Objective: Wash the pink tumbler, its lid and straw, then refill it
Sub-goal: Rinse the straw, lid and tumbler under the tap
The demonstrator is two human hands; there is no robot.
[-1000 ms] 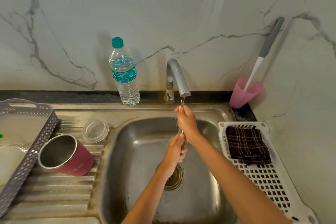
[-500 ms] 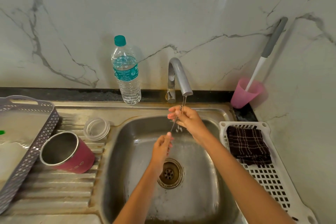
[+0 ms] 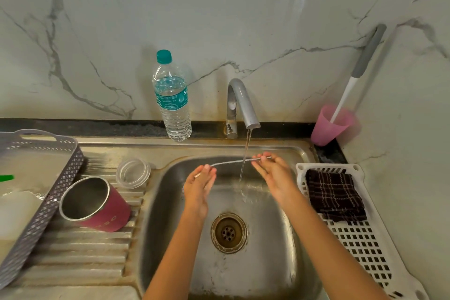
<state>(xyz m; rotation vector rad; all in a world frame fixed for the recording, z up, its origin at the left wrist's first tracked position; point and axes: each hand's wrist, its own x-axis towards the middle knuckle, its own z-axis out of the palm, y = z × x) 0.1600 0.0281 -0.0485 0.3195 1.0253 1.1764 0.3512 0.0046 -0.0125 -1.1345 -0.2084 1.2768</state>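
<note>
The sink (image 3: 158, 226) is stainless steel, dulled and brown-stained, with a ridged drainboard; the tap (image 3: 243, 102) is satin metal and the thin straw (image 3: 231, 161) is bright bare metal. The tumbler (image 3: 107, 212) is matt pink outside and brushed steel inside, and both the lid (image 3: 133, 173) and the ribbed water bottle (image 3: 174, 109) are clear plastic. The wall (image 3: 219, 19) is a glossy, marble-veined slab, the white tray (image 3: 365, 246) and grey basket (image 3: 48, 202) are perforated plastic, the checked cloth (image 3: 334, 195) is woven fabric, and the pink cup (image 3: 328, 129) is translucent plastic.
</note>
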